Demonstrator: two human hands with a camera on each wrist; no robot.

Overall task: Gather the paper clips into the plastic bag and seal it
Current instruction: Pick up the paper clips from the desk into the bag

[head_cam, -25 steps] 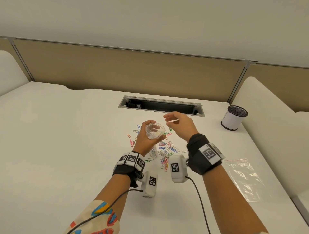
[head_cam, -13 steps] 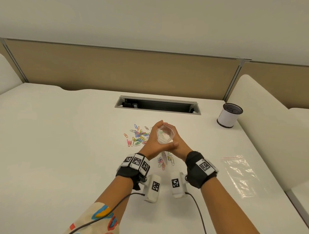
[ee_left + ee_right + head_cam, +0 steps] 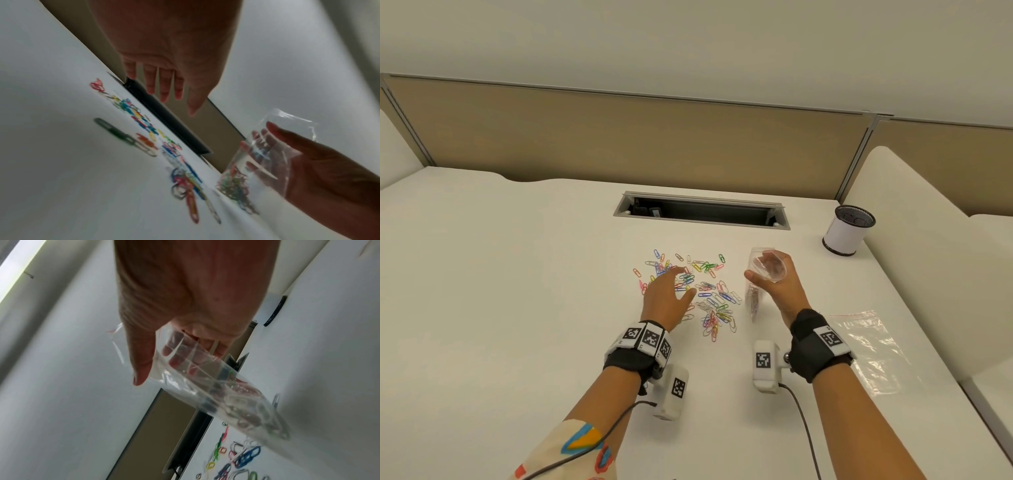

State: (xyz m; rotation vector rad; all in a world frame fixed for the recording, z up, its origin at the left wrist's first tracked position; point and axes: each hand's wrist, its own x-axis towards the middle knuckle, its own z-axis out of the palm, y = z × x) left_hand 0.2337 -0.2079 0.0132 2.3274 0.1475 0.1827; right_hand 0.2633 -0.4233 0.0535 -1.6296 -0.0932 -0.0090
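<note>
Half a second ago my two hands were pressed together around the plastic bag over the middle of the bench; since then they have parted, and the bag has gone off to the right with my right hand.

My right hand [image 3: 779, 284] now has the plastic bag [image 3: 763, 274] in its grip, fingers and thumb curled round the upper part so that the mouth stays open and faces up. The bag hangs upright from that hold, and a clump of paper clips sits in its bottom; whether the bottom touches the bench [image 3: 517, 291] I cannot tell.

My left hand [image 3: 666, 301] is empty, its grip slack, fingers spread and nearly straight, palm down over the near left part of the loose paper clips [image 3: 709, 301]. Those clips lie scattered in many colours across the middle of the bench, between my hands and the cable slot [image 3: 702, 210].

A second clear bag [image 3: 869, 346] with a red strip lies flat on the bench, just right of my right wrist. A white cup with a dark mesh rim [image 3: 847, 229] stands near the far right edge.
</note>
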